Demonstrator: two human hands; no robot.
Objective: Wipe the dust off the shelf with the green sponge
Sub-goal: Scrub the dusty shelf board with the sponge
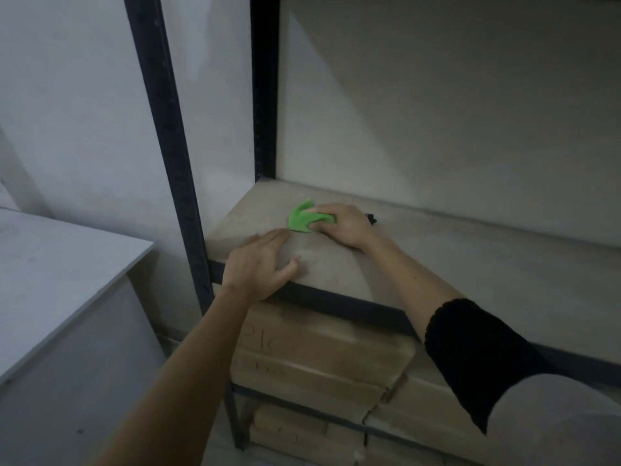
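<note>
While your right hand (342,225) presses the green sponge (304,218) flat against the shelf (470,250), fingers curled over it, your left hand (260,264) lies open and empty at the front edge, palm down as a brace. You're working the left rear part of the board, near the dark upright (265,95). Judging by the dull, even grey across the right side, most of the surface still looks unwiped, so the job seems early. Boxes (319,358) sit on the 2 tiers below.
</note>
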